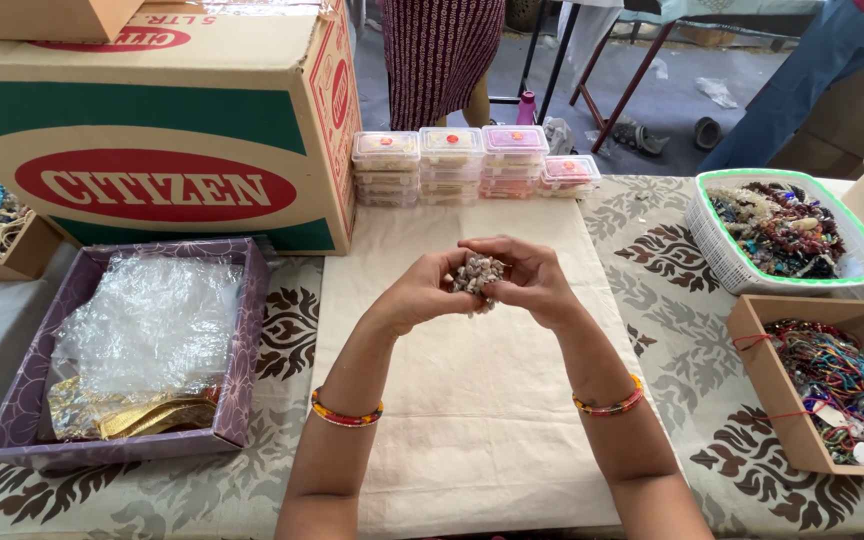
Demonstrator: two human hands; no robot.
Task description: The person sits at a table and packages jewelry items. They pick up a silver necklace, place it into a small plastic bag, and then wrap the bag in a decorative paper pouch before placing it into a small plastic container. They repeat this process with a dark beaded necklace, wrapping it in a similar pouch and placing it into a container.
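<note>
Left hand and right hand meeting fingertip to fingertip, both pinching closed on a pale beaded cluster, hovering above a cream cloth, stacked clear boxes sitting beyond.

left hand, right hand — fingers curled, touching

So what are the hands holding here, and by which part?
Both hands, left hand and right hand, pinch a small cluster of pale beads between the fingertips, one from each side.
</note>
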